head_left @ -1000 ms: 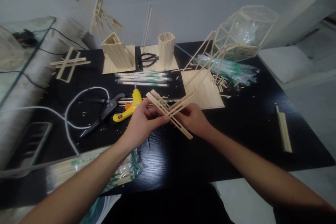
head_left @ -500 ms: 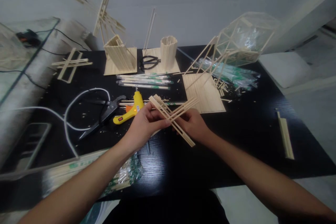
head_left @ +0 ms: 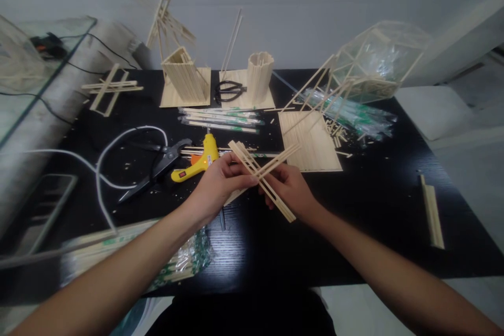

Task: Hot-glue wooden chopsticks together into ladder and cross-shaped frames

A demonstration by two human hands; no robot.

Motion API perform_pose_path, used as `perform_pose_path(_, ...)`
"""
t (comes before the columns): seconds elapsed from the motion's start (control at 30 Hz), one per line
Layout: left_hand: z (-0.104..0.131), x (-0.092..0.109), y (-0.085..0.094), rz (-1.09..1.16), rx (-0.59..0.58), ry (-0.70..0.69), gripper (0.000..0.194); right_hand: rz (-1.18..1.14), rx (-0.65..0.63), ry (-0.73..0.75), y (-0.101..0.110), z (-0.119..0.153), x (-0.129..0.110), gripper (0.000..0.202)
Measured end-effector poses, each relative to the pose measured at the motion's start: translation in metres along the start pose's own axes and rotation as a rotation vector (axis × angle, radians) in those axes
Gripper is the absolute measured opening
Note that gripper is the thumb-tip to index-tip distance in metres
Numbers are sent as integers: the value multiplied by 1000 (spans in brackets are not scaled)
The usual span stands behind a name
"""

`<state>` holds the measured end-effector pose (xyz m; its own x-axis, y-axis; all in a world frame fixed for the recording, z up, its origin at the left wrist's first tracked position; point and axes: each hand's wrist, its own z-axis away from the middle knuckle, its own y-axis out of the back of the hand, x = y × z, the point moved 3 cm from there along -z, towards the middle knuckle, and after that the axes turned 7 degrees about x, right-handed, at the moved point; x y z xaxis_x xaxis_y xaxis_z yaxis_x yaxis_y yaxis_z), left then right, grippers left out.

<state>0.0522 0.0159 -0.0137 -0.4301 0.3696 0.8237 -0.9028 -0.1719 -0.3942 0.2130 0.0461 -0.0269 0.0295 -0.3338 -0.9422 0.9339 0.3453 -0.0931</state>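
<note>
Between my two hands is an X-shaped frame of thin wooden sticks [head_left: 277, 200], raised over the black table. My left hand [head_left: 222, 181] pinches it near the crossing, thumb on top. From the other side, my right hand [head_left: 289, 189] grips it with the fingers partly hidden behind the sticks. Just left of the frame lies a yellow glue gun [head_left: 202, 160], its nozzle pointing away from me. Scissors with dark handles [head_left: 157, 170] rest further left, beside a looped white cable [head_left: 98, 178].
Farther back stand two stick towers [head_left: 183, 79] [head_left: 260, 76] on wooden bases. A flat stick panel [head_left: 309, 142] bears slanting sticks at right. Bagged sticks [head_left: 185, 262] lie at the front left. Another crossed frame [head_left: 112, 88] sits at the back left, and a small stick strip [head_left: 432, 212] at far right.
The view has shifted slightly. Both hands keep their hold on the crossed frame, which is turned a little, so that its lower left arm shows more.
</note>
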Motion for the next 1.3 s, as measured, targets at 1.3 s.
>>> perform_pose_path(1.3,2,-1,-1,-24,-51,-49,42,55,-40,78,3,1,1,44)
